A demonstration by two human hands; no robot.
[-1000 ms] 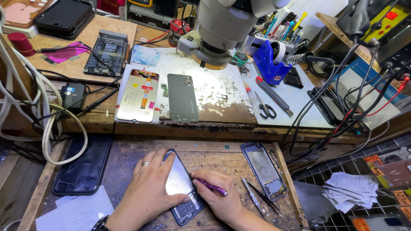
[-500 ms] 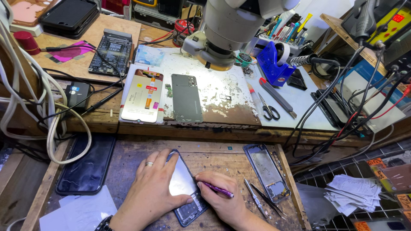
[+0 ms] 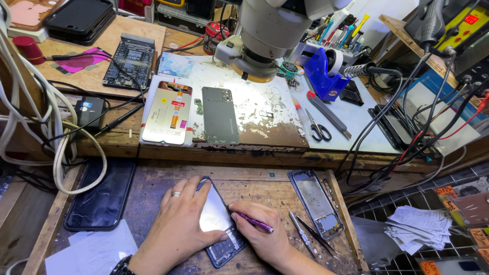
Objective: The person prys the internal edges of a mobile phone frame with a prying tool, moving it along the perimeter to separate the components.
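- Pressing down on an opened phone (image 3: pixel 220 224) at the lower centre of the frame, the left hand (image 3: pixel 179 224) lay flat with fingers spread, a ring on one finger, its thumb pinning the device against the worn wooden bench (image 3: pixel 265 191).
- The right hand (image 3: pixel 262 235) gripped a slim purple tool (image 3: pixel 253 222) like a pen, its tip set at the phone's right edge.
- The phone sat tilted between both hands, its pale inner plate exposed and its darker lower end showing beneath the thumbs.
- Just right of the hands lay an empty phone frame (image 3: pixel 316 202), with tweezers (image 3: pixel 311 235) beside it on the same board.
- A dark phone (image 3: pixel 102 196) rested face-up at lower left, touching a sheet of white paper (image 3: pixel 97 249) near the bottom edge.
- On the raised shelf at centre frame, a display panel with an orange flex cable (image 3: pixel 169 113) lay beside a grey back cover (image 3: pixel 219 114) on a scuffed white mat (image 3: pixel 265 109).
- A microscope head (image 3: pixel 267 35) hung over that mat at top centre.
- Scissors (image 3: pixel 320 130) and a blue tape dispenser (image 3: pixel 326 76) stood to the upper right, with black cables (image 3: pixel 402 127) trailing toward the right edge.
- White cables (image 3: pixel 35 117) looped down the left side of the frame.
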